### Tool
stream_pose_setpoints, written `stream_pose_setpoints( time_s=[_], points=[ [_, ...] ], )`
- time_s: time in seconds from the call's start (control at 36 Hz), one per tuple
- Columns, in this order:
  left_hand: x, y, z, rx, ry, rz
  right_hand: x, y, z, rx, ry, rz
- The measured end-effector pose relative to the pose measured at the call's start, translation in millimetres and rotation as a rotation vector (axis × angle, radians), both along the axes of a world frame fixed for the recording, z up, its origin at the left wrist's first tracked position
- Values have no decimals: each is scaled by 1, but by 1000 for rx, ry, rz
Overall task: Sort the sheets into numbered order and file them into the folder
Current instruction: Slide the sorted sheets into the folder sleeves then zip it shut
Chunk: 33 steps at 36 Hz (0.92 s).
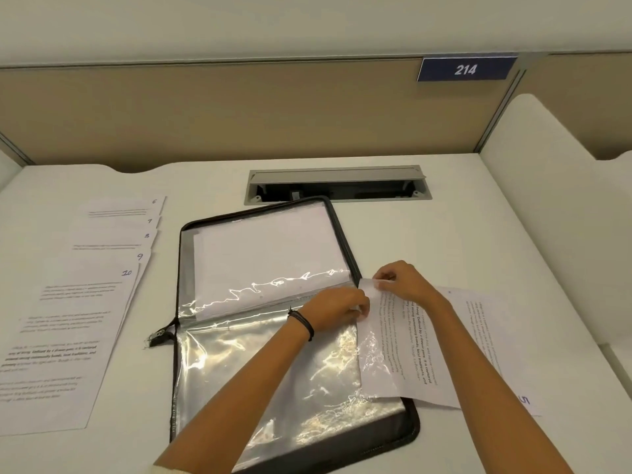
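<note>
A black zip folder [412, 432] lies open in the middle of the desk, with clear plastic sleeves [273, 364] inside; the far sleeve holds white paper. My left hand [337, 307] pinches the right edge of the near sleeve. My right hand [403, 280] pinches the top corner of a printed sheet [407, 350] lying half in that sleeve's opening, at the folder's right edge. Under it on the desk lies another sheet [496, 336], marked 5. A fanned pile of sheets [68, 330], numbered 6 to 10, lies at the left.
A grey cable hatch [337, 172] is set in the white desk [444, 234] behind the folder. Beige partition panels rise at the back, with a blue plate reading 214 [465, 69]. A white divider [554, 186] borders the right side.
</note>
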State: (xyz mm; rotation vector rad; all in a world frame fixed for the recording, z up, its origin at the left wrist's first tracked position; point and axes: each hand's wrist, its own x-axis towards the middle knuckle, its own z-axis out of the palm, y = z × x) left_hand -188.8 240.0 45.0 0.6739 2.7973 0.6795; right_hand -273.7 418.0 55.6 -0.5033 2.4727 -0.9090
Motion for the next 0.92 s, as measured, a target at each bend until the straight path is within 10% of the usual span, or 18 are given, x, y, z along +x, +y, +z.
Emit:
stream_pose_setpoints(
  time_s=[0.53, 0.92],
  points=[
    [-25, -1, 20, -55, -11, -86, -5, -18, 8, 118, -173, 180],
    [-3, 0, 2, -7, 213, -66, 2, -24, -3, -124, 89, 13]
  ],
)
